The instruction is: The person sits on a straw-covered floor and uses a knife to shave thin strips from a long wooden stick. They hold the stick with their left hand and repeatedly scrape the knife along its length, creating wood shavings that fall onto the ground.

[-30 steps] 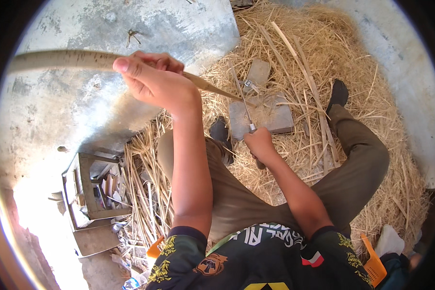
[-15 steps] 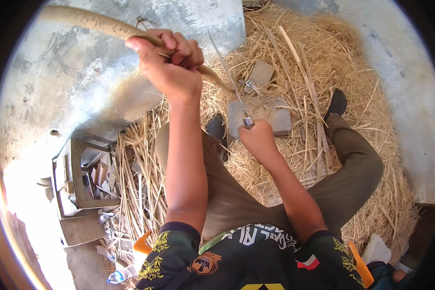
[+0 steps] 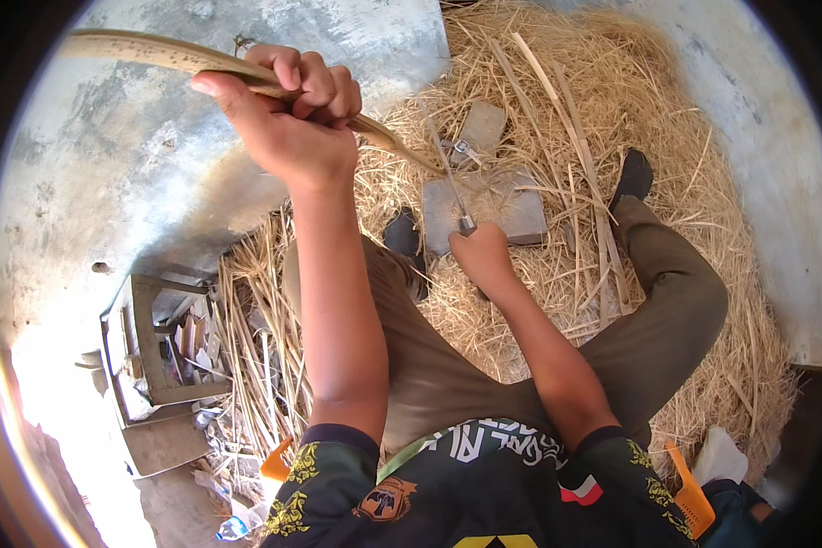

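Head view: a pale wall point(image 3: 155, 146), its surface mottled and blotched with grey, stands beside a broad heap of curly, straw-like shavings point(image 3: 676, 137). Straight, stiff slats point(image 3: 546, 87) lie across the heap. At left, a squarish wooden frame point(image 3: 143, 342) with weathered bars has scraps inside it. A long tan strip point(image 3: 169, 55), smooth, speckled and gently bowed, slants from the upper left down to the knife, its lower end just above a flat-topped grey block point(image 3: 525, 219) dusted with fibres. Whether that end touches the blade, I cannot tell. The slim metal knife point(image 3: 448, 169), with a shiny collar, points up and away. The left hand point(image 3: 292, 128) has its fingers curled closed around the strip, thumb laid along it; the right hand point(image 3: 484, 256) is a tight fist around the knife's handle. Smallest is a clear plastic bottle point(image 3: 233, 528) at the lower left.
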### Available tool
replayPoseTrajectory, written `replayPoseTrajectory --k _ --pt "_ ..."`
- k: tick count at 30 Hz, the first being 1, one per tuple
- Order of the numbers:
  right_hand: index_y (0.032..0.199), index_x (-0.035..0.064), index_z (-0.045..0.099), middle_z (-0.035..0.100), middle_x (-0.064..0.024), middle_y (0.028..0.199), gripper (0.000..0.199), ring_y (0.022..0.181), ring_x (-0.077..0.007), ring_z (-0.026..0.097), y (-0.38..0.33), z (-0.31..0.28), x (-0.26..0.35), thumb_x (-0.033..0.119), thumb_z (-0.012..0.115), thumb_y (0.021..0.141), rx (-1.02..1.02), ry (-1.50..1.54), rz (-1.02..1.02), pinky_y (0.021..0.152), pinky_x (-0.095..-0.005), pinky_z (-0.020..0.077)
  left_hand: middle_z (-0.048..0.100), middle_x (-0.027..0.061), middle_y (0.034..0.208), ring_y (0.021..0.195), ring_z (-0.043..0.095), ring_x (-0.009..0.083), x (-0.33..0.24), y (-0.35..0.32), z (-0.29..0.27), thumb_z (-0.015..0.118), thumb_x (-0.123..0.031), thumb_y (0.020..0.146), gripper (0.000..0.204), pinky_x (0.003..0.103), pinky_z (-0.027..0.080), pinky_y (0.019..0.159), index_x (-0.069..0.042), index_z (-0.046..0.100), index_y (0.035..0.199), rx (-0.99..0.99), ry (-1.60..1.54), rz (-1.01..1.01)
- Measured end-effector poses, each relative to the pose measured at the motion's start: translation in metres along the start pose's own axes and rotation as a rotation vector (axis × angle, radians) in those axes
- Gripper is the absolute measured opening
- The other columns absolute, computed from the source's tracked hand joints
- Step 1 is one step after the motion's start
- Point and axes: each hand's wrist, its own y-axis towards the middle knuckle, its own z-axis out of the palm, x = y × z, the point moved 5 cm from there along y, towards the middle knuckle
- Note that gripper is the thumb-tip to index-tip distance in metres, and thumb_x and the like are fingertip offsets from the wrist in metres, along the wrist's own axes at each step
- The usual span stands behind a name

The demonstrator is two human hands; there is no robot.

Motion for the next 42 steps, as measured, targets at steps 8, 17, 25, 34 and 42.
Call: replayPoseTrajectory --k 8,17,25,34,42 --pt "0.069 -0.0042 0.064 0.063 -0.0174 0.06 0.026 0.053 -0.0271 0.06 0.016 0.023 -0.086 0.018 0.064 0.083 -0.101 0.151 0.197 0.055 -0.0424 0.046 0.025 -0.0032 0.053 0.045 0.016 0.0114 -0.001 0.004 -0.01 0.033 -0.084 0.091 0.073 0.03 0.014 0.044 -0.013 0.04 0.075 -0.094 0.067 0.056" --pt "0.082 -0.0073 0.07 0.067 -0.029 0.075 0.03 0.075 -0.0445 0.069 0.004 0.006 -0.027 0.022 0.066 0.081 -0.11 -0.158 -0.016 0.07 -0.046 0.0544 0.025 -0.0033 0.056 0.047 0.018 0.0115 -0.007 0.003 -0.01 0.024 -0.077 0.098 0.069 0.028 0.016 0.046 -0.012 0.038 0.078 -0.324 0.195 0.103" --pt "0.081 -0.0092 0.069 0.067 -0.0284 0.075 0.03 0.072 -0.0429 0.069 0.03 0.023 -0.102 0.02 0.067 0.08 -0.072 -0.052 0.147 0.067 -0.0471 0.0531 0.025 -0.0027 0.057 0.047 0.022 0.0122 -0.008 -0.002 -0.007 0.023 -0.079 0.097 0.071 0.027 0.02 0.044 -0.011 0.038 0.081 -0.344 0.276 0.13" --pt "0.074 -0.0074 0.066 0.063 -0.024 0.064 0.029 0.061 -0.0357 0.066 0.012 0.026 -0.018 0.021 0.067 0.08 -0.058 -0.023 -0.1 0.061 -0.0449 0.05 0.034 -0.0002 0.063 0.047 0.031 0.0113 -0.014 -0.008 -0.015 0.023 -0.076 0.098 0.072 0.026 0.023 0.042 -0.008 0.043 0.085 -0.497 0.3 0.127" --pt "0.075 -0.0067 0.067 0.064 -0.0223 0.063 0.029 0.061 -0.0335 0.065 0.022 0.027 -0.1 0.022 0.068 0.082 -0.109 -0.095 0.125 0.06 -0.0442 0.0486 0.036 0.0005 0.062 0.047 0.034 0.0109 -0.014 -0.008 -0.026 0.027 -0.074 0.099 0.07 0.024 0.025 0.037 -0.006 0.044 0.087 -0.583 0.345 0.195"
